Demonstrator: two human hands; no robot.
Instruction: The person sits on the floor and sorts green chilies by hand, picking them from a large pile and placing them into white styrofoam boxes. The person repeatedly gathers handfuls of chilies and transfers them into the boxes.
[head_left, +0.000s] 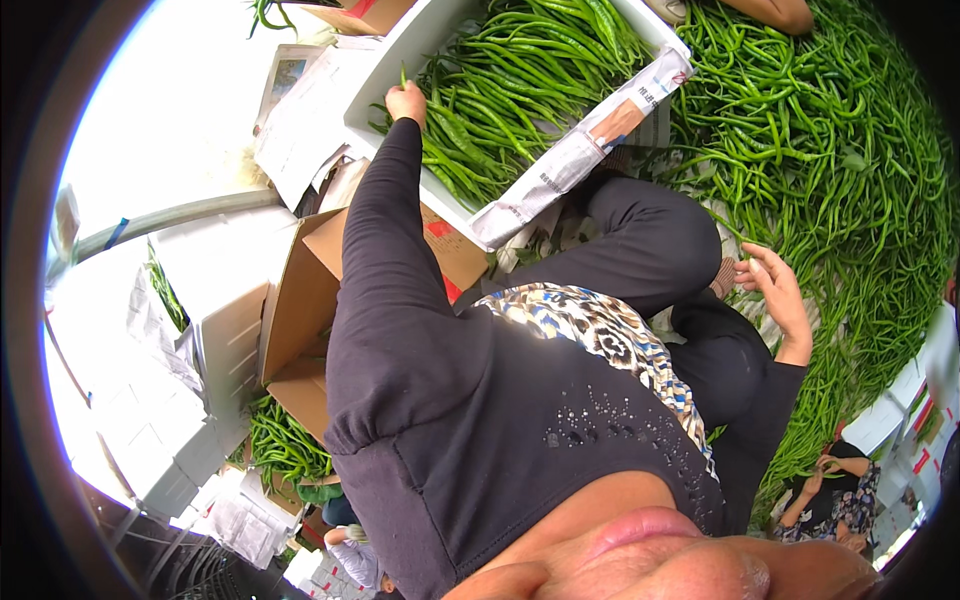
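Slim, glossy green pepper [403,74] is being gripped in curled left hand [405,104] at smooth white box [405,45]. Right hand [778,293] is being held half-spread; any contents can't be told. Pale ground [762,326] is being covered by tangled pepper heap [830,150].

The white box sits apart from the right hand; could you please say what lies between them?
In the head view, the person's dark-trousered knee lies between the white box and right hand, with green peppers alongside.
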